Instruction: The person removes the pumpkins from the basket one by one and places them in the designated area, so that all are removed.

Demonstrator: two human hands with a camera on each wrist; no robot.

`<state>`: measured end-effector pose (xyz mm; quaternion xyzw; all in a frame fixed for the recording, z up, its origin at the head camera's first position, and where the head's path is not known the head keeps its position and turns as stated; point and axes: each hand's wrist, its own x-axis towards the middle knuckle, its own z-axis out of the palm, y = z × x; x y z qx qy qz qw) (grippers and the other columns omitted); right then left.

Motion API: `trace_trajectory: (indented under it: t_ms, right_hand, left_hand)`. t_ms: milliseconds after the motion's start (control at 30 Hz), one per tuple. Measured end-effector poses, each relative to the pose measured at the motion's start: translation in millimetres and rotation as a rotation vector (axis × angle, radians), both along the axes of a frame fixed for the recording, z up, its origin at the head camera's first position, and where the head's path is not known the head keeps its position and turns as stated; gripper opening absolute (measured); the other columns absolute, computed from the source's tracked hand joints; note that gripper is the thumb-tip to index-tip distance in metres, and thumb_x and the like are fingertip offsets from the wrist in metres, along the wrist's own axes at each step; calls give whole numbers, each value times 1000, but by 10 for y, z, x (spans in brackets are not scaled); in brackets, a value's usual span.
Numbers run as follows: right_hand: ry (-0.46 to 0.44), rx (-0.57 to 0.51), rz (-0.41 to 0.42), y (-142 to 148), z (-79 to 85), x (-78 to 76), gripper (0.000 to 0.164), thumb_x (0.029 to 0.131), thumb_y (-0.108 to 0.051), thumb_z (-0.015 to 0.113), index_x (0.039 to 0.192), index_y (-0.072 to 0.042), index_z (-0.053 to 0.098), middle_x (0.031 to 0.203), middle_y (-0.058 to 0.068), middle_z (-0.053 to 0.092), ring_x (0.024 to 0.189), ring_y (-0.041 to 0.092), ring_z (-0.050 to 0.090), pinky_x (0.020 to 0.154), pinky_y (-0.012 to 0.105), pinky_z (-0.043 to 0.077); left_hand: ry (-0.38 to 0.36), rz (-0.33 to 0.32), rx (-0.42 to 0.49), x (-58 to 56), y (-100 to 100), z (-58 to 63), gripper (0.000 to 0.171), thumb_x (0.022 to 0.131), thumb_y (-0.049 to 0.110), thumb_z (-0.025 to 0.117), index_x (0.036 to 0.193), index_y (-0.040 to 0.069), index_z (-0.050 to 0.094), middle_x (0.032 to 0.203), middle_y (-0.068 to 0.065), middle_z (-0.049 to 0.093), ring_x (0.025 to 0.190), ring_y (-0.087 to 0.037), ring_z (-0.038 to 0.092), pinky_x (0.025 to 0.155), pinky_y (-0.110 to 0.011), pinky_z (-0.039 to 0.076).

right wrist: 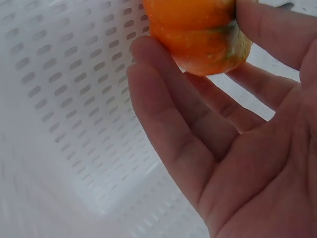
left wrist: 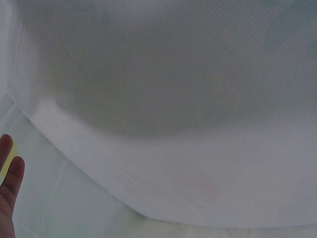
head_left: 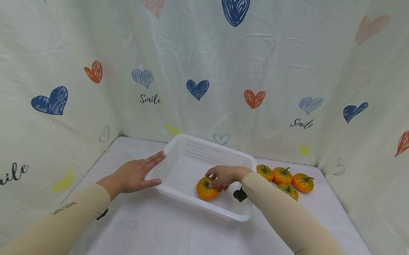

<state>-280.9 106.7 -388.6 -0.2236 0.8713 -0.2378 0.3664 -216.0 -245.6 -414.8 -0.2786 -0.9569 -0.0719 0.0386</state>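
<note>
A small orange pumpkin (head_left: 205, 191) with greenish streaks is inside the white perforated plastic basket (head_left: 179, 196), near its front side. My right hand (head_left: 227, 175) reaches over the basket's right part and holds this pumpkin between thumb and fingers. In the right wrist view the thumb lies against the pumpkin (right wrist: 198, 37) and the fingers bend around its other side. At the basket's left end, my left hand (head_left: 135, 176) rests on the rim with straight, spread fingers. Only a few left fingertips (left wrist: 14, 173) show at the left wrist view's edge.
Several more orange-green pumpkins (head_left: 282, 175) sit together on the white table (head_left: 145, 231), just right of the basket. A pale curtain (head_left: 201, 47) with printed hearts encloses the table at the back and both sides.
</note>
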Motion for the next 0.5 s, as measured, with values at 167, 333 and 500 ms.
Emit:
trace_trajectory:
  t_ms: [167, 333, 500]
  right_hand:
    - [66, 0, -11, -69, -28, -54, 45, 97, -22, 67, 139, -11, 56, 129, 12, 59, 84, 25, 67, 77, 33, 58]
    - [94, -21, -36, -121, -65, -105, 47, 98, -22, 66, 141, -8, 53, 130, 15, 59, 81, 25, 68, 75, 34, 59]
    - [54, -74, -92, -128, -119, -146, 52, 98, -27, 65, 145, -9, 48, 137, 17, 54, 86, 25, 68, 77, 37, 59]
  left_hand:
    - [-9, 5, -4, -2, -1, 4, 86, 95, 70, 42, 161, 18, 21, 166, 0, 16, 132, -32, 50, 104, -55, 41]
    - [-9, 3, 0, -7, -7, -3, 86, 95, 69, 43, 161, 18, 21, 166, 0, 16, 132, -32, 49, 103, -55, 42]
    - [-14, 6, 0, -16, -14, -20, 87, 95, 71, 42, 161, 19, 20, 166, 1, 14, 133, -31, 48, 104, -55, 41]
